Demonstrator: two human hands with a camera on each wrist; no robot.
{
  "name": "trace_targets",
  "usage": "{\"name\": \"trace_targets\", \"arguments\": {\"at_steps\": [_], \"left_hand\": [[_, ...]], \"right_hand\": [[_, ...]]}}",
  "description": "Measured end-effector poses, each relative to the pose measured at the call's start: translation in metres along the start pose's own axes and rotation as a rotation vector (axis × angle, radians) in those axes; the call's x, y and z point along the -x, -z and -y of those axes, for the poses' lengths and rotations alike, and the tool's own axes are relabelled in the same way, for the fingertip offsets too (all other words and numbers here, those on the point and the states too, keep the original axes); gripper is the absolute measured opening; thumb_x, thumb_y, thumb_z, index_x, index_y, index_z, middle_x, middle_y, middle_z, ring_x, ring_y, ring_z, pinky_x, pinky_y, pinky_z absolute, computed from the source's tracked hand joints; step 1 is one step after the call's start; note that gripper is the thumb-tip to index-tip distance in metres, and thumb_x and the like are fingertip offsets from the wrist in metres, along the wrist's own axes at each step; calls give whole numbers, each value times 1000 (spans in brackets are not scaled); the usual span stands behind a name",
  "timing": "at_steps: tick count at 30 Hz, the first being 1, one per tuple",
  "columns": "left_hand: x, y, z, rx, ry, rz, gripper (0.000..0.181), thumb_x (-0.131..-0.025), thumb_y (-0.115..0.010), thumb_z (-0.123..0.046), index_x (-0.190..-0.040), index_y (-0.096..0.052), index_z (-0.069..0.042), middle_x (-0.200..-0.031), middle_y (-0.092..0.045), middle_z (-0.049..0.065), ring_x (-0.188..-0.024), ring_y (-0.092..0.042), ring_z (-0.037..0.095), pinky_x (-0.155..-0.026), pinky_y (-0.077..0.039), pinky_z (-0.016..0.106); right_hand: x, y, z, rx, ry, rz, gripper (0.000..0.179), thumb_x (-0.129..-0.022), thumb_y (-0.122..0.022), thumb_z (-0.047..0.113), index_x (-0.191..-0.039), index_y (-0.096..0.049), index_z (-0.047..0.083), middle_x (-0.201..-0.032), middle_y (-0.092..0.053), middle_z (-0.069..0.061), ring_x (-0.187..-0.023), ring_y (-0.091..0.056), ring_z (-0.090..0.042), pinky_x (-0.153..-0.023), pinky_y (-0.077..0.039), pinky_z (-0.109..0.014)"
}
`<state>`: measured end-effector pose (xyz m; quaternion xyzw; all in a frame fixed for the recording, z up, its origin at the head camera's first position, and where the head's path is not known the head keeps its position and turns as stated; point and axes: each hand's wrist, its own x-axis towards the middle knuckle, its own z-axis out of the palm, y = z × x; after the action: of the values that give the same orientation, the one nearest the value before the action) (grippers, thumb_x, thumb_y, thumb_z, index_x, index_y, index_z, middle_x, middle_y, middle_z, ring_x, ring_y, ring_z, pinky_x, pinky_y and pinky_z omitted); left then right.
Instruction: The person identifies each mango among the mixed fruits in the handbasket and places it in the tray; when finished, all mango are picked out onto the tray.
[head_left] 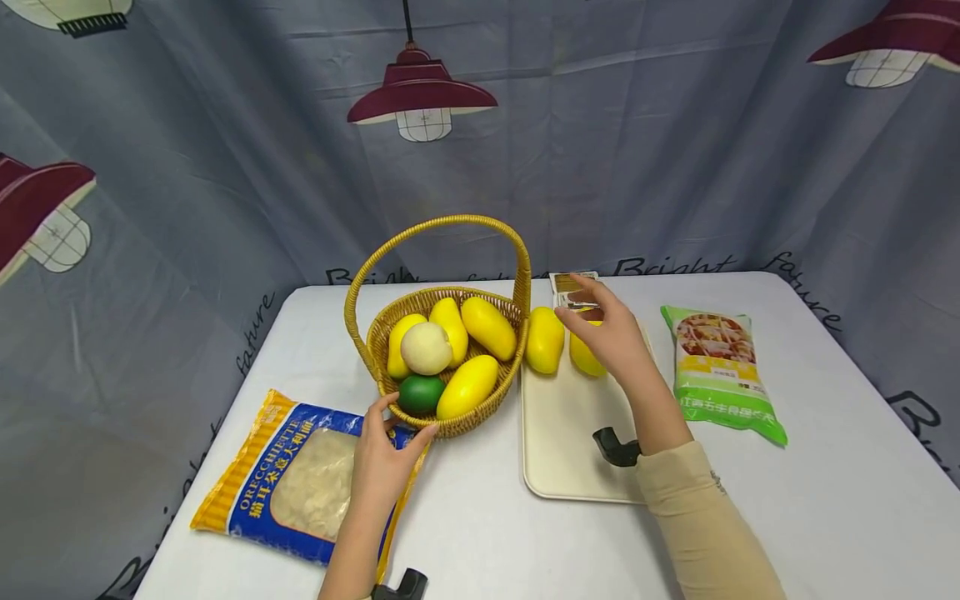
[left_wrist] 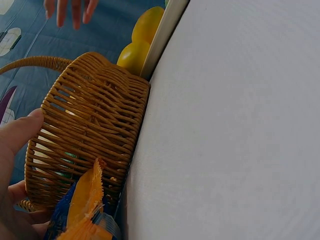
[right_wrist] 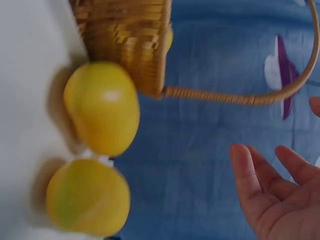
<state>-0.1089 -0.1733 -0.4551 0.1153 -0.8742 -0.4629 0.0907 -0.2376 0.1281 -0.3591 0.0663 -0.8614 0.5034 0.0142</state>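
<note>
In the head view my left hand (head_left: pixel 378 462) holds the near left rim of a wicker basket (head_left: pixel 465 427), thumb and fingers spread along its edge. Inside lie several yellow mangoes (head_left: pixel 489 327), a pale round fruit (head_left: pixel 426 348) and a dark green fruit (head_left: pixel 421 395). My right hand (head_left: pixel 609 333) hovers over the back of a cream tray (head_left: pixel 577 458), fingers apart and nothing between them. Two mangoes sit on that tray, a left mango (right_wrist: pixel 102 109) and a right mango (right_wrist: pixel 87 197); in the right wrist view the hand is clear of both.
A blue and yellow orecchiette bag (head_left: pixel 311 483) lies under and beside my left forearm. On the right is a green food packet (head_left: pixel 723 375). A small flat packet (head_left: pixel 564 287) shows behind the tray. The basket's tall handle (head_left: pixel 438 222) arches upward.
</note>
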Motion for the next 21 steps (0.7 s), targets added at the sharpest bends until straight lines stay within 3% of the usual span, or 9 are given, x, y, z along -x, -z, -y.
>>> {"name": "trace_targets", "arguments": {"at_steps": [9, 21], "left_hand": [[-1, 0, -1, -2, 7, 7, 85, -75, -72, -63, -141, -36, -21, -138, -44, 11, -121, -52, 30, -88, -46, 53], [-1, 0, -1, 4, 18, 15, 86, -75, -72, -63, -141, -35, -22, -138, -43, 12, -122, -51, 31, -89, -45, 54]], "right_hand": [[-1, -27, 19, -8, 46, 110, 66, -90, -68, 40, -148, -39, 27, -136, -52, -11, -110, -56, -30, -87, -50, -45], [-24, -63, 17, 88, 88, 178, 63, -89, -67, 39, -146, -43, 23, -132, -55, -14, -109, -57, -32, -90, -48, -43]]}}
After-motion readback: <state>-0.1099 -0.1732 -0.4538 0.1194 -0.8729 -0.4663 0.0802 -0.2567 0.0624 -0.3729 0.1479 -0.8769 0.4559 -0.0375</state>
